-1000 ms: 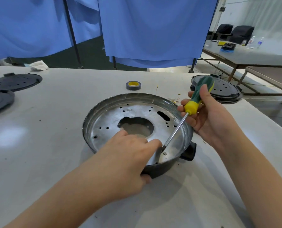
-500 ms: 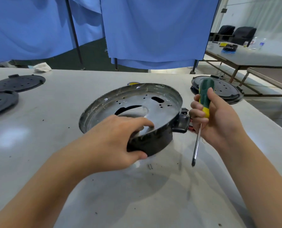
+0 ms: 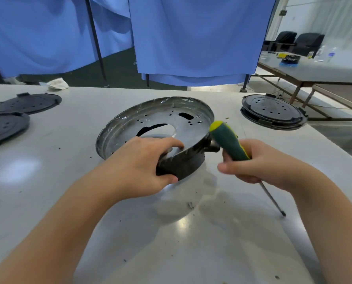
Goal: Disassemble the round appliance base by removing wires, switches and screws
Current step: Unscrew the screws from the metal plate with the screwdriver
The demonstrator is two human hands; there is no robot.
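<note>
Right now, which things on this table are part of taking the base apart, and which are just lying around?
In the job:
- base, tilted up, gripped at its near rim by the left hand
- screwdriver, held in the right hand, tip pointing down
- small loose part on the table, probably a screw

Lying about:
- two black discs at far left
- stacked black discs at right
- white cloth

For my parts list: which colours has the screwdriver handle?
Dark green with yellow ends, on the screwdriver; head view.
</note>
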